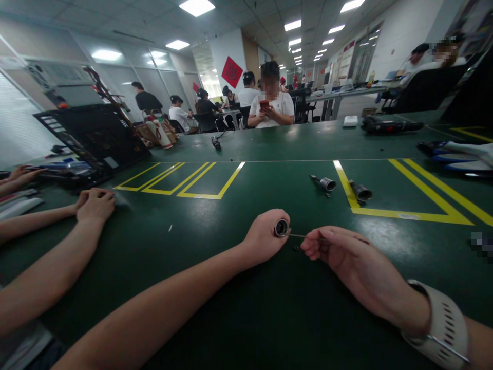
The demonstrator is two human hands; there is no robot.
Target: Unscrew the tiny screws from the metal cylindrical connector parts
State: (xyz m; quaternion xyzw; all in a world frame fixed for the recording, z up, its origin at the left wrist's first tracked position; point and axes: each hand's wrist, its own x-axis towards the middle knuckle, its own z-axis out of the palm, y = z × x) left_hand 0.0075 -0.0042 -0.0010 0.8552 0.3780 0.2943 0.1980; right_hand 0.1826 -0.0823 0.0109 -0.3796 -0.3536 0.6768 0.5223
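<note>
Green tabletop (211, 221) marked with yellow tape (435, 219). Cylindrical metal connector (281, 227) clamped in fingers of left hand (264, 237), near centre; thin rod (297, 236) pinched between fingers of right hand (342, 252), extended toward connector. Two similar connectors (327, 184) laid farther right.

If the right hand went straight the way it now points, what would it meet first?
Probably the left hand, which grips a round metal part. A small dark ring appears near this line too, but depth is unclear.
</note>
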